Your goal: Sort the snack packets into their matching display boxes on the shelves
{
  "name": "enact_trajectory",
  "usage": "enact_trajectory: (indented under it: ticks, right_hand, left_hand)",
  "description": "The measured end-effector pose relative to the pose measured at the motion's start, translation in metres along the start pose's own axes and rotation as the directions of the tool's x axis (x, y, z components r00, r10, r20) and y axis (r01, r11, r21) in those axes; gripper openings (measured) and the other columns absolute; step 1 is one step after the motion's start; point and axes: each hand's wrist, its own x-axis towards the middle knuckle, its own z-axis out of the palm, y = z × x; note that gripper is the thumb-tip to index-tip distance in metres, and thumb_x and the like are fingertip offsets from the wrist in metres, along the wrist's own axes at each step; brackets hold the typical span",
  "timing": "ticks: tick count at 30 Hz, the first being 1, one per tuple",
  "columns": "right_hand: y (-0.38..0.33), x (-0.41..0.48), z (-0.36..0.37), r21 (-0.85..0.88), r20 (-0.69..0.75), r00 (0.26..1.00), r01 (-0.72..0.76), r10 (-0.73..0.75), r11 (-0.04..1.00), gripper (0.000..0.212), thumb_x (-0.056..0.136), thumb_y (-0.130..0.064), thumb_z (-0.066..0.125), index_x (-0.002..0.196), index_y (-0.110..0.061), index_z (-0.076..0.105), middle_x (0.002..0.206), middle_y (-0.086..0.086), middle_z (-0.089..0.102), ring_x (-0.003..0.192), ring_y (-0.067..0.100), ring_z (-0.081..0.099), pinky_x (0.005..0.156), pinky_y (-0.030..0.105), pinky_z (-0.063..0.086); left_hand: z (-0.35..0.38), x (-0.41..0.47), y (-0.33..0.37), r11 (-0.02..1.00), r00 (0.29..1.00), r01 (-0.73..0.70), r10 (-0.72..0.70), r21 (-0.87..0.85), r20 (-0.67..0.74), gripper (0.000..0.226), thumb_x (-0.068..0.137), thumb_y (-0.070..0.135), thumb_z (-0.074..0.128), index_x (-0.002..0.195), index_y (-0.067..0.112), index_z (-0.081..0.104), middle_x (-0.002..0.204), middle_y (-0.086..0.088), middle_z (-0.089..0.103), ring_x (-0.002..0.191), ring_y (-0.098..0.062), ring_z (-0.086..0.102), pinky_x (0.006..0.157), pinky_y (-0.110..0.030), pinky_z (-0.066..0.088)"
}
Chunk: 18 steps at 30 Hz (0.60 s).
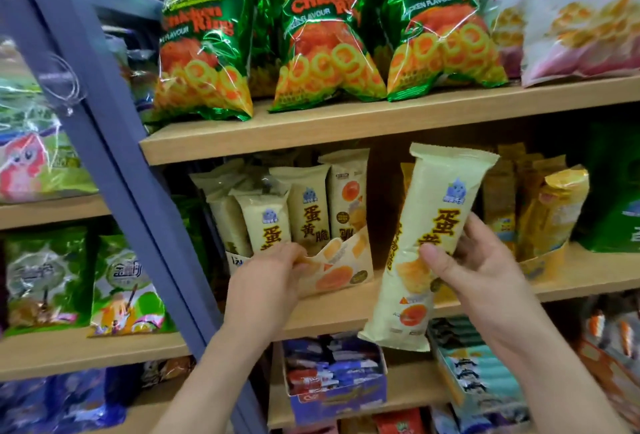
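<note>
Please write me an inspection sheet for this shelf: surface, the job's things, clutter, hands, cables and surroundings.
Surface: wooden shelf, bare along its front edge.
Job's things: pale yellow packet held before the shelf; display box holds matching packets upright.
Clutter: orange packets further right.
Hands: left hand grips the display box front; right hand holds the pale yellow packet.
Cables: none; thin wire loops hang on the blue post.
Surroundings: green snack bags above, blue box below.

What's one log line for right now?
right hand: holds cream packet | left hand: grips display box front | display box: on middle shelf, matching packets inside | cream packet: not yet in box
</note>
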Motion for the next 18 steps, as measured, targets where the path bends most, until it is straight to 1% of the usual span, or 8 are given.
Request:
enact_trajectory:
  ticks: [1, 3, 6, 9, 11, 14, 16, 18]
  right_hand:
    - [-0.001, 0.000, 0.000, -0.006, 0.013, 1.000, -0.016, 0.016, 1.000, 0.046, 0.074, -0.022, 0.068, 0.119, -0.031, 0.062, 0.108, -0.008, 0.074, 0.099, 0.010, 0.070, 0.076, 0.028, 0.057]
    - [-0.002, 0.000, 0.000, -0.003, 0.026, 0.999, -0.045, 0.045, 0.999, 0.040, 0.077, -0.024, 0.066, 0.116, -0.034, 0.064, 0.107, -0.007, 0.075, 0.095, 0.012, 0.072, 0.072, 0.030, 0.059]
    - [0.001, 0.000, -0.002, 0.010, 0.028, 0.996, -0.086, 0.085, 0.996, 0.029, 0.080, -0.027, 0.064, 0.104, -0.042, 0.071, 0.103, -0.006, 0.076, 0.091, 0.014, 0.074, 0.065, 0.026, 0.060]
    - [0.002, -0.001, -0.004, 0.013, 0.005, 0.994, -0.108, 0.108, 0.994, 0.026, 0.080, -0.028, 0.062, 0.090, -0.049, 0.074, 0.101, -0.005, 0.076, 0.089, 0.015, 0.074, 0.069, 0.032, 0.061]
    - [0.000, -0.003, -0.005, 0.018, -0.020, 0.994, -0.112, 0.112, 0.994, 0.025, 0.079, -0.028, 0.063, 0.093, -0.045, 0.075, 0.101, -0.004, 0.076, 0.090, 0.016, 0.073, 0.074, 0.037, 0.058]
    - [-0.002, -0.004, -0.013, 0.029, -0.021, 0.996, -0.086, 0.087, 0.996, 0.031, 0.077, -0.029, 0.063, 0.107, -0.036, 0.069, 0.101, -0.004, 0.076, 0.090, 0.017, 0.074, 0.069, 0.033, 0.061]
    - [-0.004, -0.004, -0.021, 0.046, -0.018, 0.996, -0.082, 0.083, 0.996, 0.035, 0.075, -0.030, 0.066, 0.109, -0.036, 0.066, 0.100, -0.006, 0.076, 0.088, 0.015, 0.074, 0.067, 0.032, 0.060]
    - [-0.011, -0.002, -0.026, 0.084, 0.018, 0.998, -0.054, 0.053, 0.995, 0.044, 0.069, -0.042, 0.079, 0.111, -0.038, 0.066, 0.104, -0.007, 0.075, 0.091, 0.014, 0.073, 0.065, 0.026, 0.059]
  left_hand:
    - [-0.002, -0.003, -0.003, 0.999, 1.000, -0.025, 0.025, -0.043, -0.001, 0.010, 0.089, 0.019, 0.066, 0.097, 0.025, 0.065, 0.090, 0.010, 0.066, 0.081, -0.017, 0.064, 0.062, -0.035, 0.051]
    - [-0.008, -0.015, -0.009, 0.994, 0.999, -0.049, 0.048, -0.096, -0.016, 0.015, 0.085, 0.012, 0.070, 0.089, 0.024, 0.063, 0.083, 0.012, 0.062, 0.076, -0.013, 0.061, 0.058, -0.033, 0.050]
    - [-0.020, -0.034, -0.014, 0.993, 0.999, -0.051, 0.049, -0.107, -0.013, 0.025, 0.083, 0.013, 0.072, 0.085, 0.032, 0.058, 0.079, 0.020, 0.057, 0.072, -0.003, 0.055, 0.054, -0.028, 0.048]
    - [-0.033, -0.048, -0.015, 0.989, 0.997, -0.062, 0.069, -0.137, 0.045, 0.032, 0.079, 0.013, 0.074, 0.085, 0.037, 0.054, 0.076, 0.029, 0.053, 0.072, 0.006, 0.052, 0.055, -0.018, 0.044]
    - [-0.043, -0.053, -0.014, 0.985, 0.991, -0.061, 0.079, -0.164, 0.106, 0.028, 0.078, 0.017, 0.071, 0.085, 0.039, 0.054, 0.080, 0.031, 0.053, 0.074, 0.011, 0.051, 0.058, -0.011, 0.041]
    - [-0.057, -0.055, -0.009, 0.992, 0.988, -0.030, 0.049, -0.126, 0.149, 0.018, 0.081, 0.029, 0.067, 0.088, 0.042, 0.058, 0.086, 0.031, 0.057, 0.075, 0.009, 0.054, 0.058, -0.014, 0.043]
    - [-0.070, -0.052, 0.007, 0.989, 0.998, -0.060, 0.062, -0.135, 0.017, 0.007, 0.082, 0.037, 0.060, 0.087, 0.040, 0.064, 0.085, 0.029, 0.059, 0.075, 0.008, 0.055, 0.061, -0.012, 0.044]
    - [-0.085, -0.040, 0.036, 0.982, 0.975, -0.142, 0.117, -0.122, -0.190, 0.019, 0.084, 0.038, 0.057, 0.095, 0.030, 0.070, 0.094, 0.024, 0.061, 0.086, 0.003, 0.056, 0.076, -0.009, 0.042]
